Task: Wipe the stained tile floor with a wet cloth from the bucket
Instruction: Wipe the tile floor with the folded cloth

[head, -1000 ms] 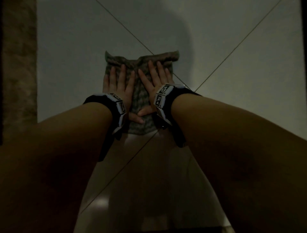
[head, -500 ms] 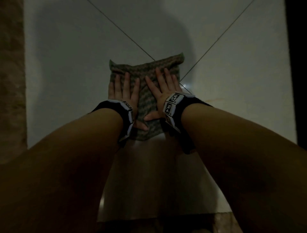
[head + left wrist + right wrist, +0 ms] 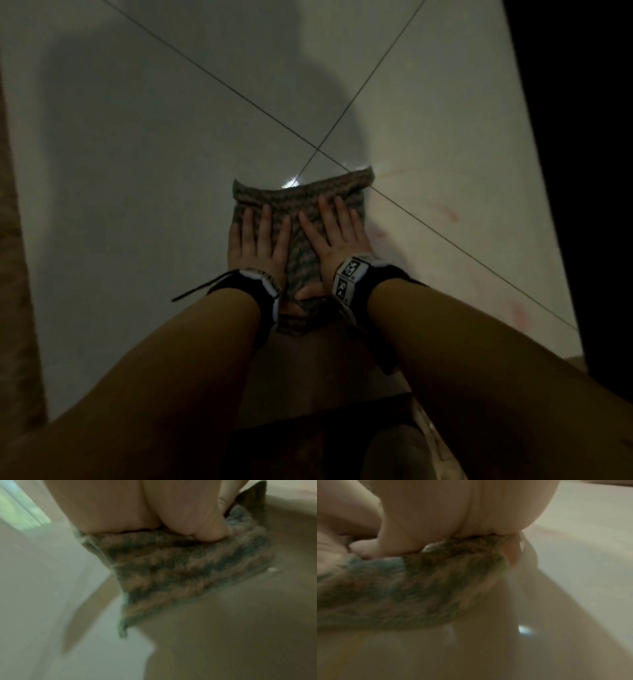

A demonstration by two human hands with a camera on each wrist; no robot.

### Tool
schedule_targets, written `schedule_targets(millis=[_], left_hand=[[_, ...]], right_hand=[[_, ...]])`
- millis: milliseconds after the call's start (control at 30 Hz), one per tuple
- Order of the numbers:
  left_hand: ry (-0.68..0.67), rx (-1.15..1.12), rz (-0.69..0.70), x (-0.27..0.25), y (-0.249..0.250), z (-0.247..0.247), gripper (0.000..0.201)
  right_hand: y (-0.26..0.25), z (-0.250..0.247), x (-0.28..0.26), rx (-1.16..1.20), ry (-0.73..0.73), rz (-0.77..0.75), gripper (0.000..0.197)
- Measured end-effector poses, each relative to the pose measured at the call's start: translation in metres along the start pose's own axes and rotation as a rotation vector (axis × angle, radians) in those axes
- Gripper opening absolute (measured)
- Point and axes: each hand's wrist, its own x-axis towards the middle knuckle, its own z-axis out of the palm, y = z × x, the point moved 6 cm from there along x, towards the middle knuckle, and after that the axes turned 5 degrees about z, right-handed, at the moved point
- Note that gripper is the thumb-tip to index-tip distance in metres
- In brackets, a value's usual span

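The cloth [image 3: 301,219] is a folded knit rag striped in dull green and tan, its far edge rolled up; it lies flat on the pale tile floor [image 3: 137,171], just near of the crossing of two grout lines; both grips lie on top of it, side by side, the left hand [image 3: 260,246] on its left half and the right hand [image 3: 337,240] on its right, fingers straight and spread, palms pressing down, thumbs meeting at the near edge; faint red stains [image 3: 445,212] mark the tile right of the cloth.
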Motion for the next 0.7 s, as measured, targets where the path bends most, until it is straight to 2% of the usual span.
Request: schedule_targets(millis=[167,367,533,700], left_hand=[[-0.077,0.075,0.033,-0.024,0.025,0.036,0.136],[-0.126,0.116,0.089,-0.060,0.050,0.082,0.123],[-0.087,0.216,0.136,-0.068,0.051,0.086,0.121],[-0.127,0.283,0.159,-0.071,0.049,0.085,0.121]], right_hand=[[-0.003,0.038,-0.043,0.070,-0.052,0.042,0.125],[-0.016,0.083,-0.090,0.118,-0.115,0.087,0.125],[-0.019,0.093,-0.103,0.110,-0.113,0.109,0.125],[-0.019,0.091,-0.106,0.084,-0.078,0.099,0.124]])
